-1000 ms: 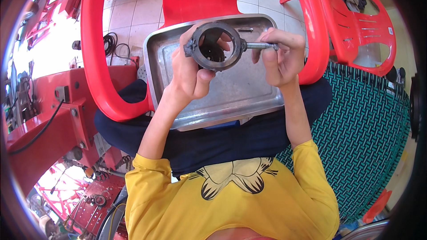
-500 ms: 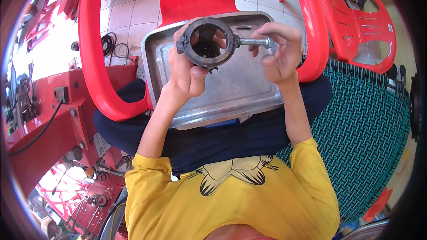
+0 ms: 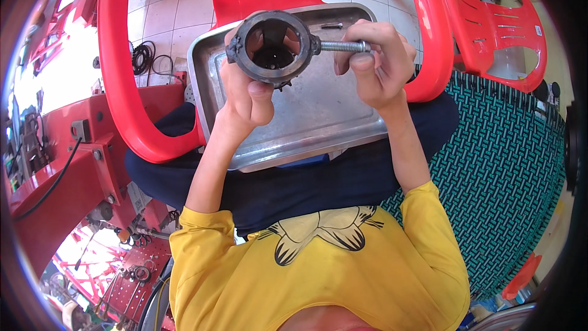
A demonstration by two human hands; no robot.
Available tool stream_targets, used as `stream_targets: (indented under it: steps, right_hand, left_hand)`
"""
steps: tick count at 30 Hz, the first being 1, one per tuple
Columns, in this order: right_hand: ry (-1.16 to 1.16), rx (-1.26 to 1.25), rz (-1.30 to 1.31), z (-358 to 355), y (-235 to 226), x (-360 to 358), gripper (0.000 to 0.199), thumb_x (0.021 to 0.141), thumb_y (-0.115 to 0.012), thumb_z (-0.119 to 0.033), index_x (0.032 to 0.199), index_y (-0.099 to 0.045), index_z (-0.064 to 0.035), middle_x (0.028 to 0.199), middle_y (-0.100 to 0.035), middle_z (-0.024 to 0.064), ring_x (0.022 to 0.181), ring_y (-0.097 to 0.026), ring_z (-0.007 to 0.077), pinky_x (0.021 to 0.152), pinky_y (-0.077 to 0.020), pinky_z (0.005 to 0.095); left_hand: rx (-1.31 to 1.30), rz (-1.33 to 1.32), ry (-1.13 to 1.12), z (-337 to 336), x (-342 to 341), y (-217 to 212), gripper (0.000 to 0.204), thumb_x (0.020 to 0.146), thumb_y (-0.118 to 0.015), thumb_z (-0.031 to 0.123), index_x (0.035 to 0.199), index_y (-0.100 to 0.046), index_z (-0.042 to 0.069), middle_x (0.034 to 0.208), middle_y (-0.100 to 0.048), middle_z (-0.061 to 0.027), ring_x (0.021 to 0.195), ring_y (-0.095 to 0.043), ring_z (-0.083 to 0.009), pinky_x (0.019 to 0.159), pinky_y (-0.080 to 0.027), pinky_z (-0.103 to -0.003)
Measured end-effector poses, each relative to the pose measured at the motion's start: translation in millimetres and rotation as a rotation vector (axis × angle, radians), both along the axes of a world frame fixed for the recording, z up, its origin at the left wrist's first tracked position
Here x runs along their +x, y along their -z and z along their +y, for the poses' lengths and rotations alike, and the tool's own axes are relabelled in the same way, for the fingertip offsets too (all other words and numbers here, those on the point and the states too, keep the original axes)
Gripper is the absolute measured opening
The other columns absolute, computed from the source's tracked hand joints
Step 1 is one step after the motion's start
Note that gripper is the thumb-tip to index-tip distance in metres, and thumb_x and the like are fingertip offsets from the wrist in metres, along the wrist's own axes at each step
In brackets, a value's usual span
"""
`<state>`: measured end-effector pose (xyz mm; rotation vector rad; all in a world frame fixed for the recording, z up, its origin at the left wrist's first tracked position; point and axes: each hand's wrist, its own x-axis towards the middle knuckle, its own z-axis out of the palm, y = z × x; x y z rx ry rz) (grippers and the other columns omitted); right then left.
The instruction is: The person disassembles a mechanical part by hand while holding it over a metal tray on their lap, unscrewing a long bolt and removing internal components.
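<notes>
The left hand [image 3: 244, 97] wraps the black metal ring [image 3: 304, 46], its bore facing up at the person; it looks hefty and rigid, best gripped round that outer wall. The bolt [image 3: 340, 46] sticks out lengthwise toward the curled right hand [image 3: 386, 64], though I can't tell whether it's pinched.

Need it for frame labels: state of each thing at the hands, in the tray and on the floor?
Left hand: closed on the ring part.
Black ring part: held up, opening facing the camera.
Bolt: sticking out from the ring's right side, thread exposed.
Right hand: fingers curled by the bolt's head; contact unclear.
Small bolt-like piece: lying loose.
Metal tray: open side up.
Black cable: coiled.
</notes>
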<state>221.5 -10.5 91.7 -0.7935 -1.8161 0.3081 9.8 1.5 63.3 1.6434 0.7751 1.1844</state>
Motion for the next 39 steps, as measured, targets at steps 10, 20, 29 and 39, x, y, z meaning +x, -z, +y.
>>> stream_targets:
  steps: [10,20,29,39]
  right_hand:
    - [0.019,0.015,0.036,-2.0,-1.9,-3.6,0.035,0.085,-0.077,-0.019,0.108,-0.059,-0.0001,0.085,-0.07,0.0079,0.056,-0.062,0.0153,0.055,-0.0497,0.0252]
    - [0.057,-0.016,0.241,-3.9,-2.0,-16.9,0.026,0.086,-0.075,-0.014,0.104,-0.061,-0.0003,0.081,-0.069,0.0072,0.058,-0.063,0.0142,0.056,-0.0498,0.0245]
    - [-0.032,-0.039,0.18,-5.8,-1.2,-12.6,0.028,0.091,-0.069,-0.02,0.105,-0.057,0.0011,0.082,-0.066,0.0092,0.055,-0.061,0.0141,0.053,-0.0467,0.0239]
    - [-0.055,-0.052,0.153,-2.6,0.4,-6.5,0.028,0.086,-0.074,-0.014,0.105,-0.058,-0.0001,0.085,-0.069,0.0076,0.058,-0.063,0.0143,0.054,-0.0475,0.0256]
  left_hand:
    - [0.004,0.013,-0.006,1.3,-1.4,-2.1,0.109,0.079,-0.03,0.091,0.138,-0.035,0.0,0.11,-0.056,-0.0167,0.09,-0.064,-0.0229,0.071,-0.053,-0.032]
    - [0.03,0.009,0.0,3.0,-1.7,-5.1,0.106,0.082,-0.029,0.089,0.139,-0.035,-0.001,0.11,-0.056,-0.0166,0.089,-0.063,-0.0226,0.071,-0.052,-0.031]
    - [-0.001,-0.01,-0.02,-1.7,1.7,-2.5,0.106,0.082,-0.027,0.089,0.139,-0.035,-0.001,0.11,-0.055,-0.0168,0.09,-0.064,-0.0232,0.075,-0.053,-0.033]
    - [-0.016,-0.017,0.0,-2.0,0.4,0.1,0.106,0.082,-0.028,0.089,0.139,-0.035,-0.001,0.11,-0.055,-0.017,0.09,-0.064,-0.0233,0.074,-0.054,-0.033]
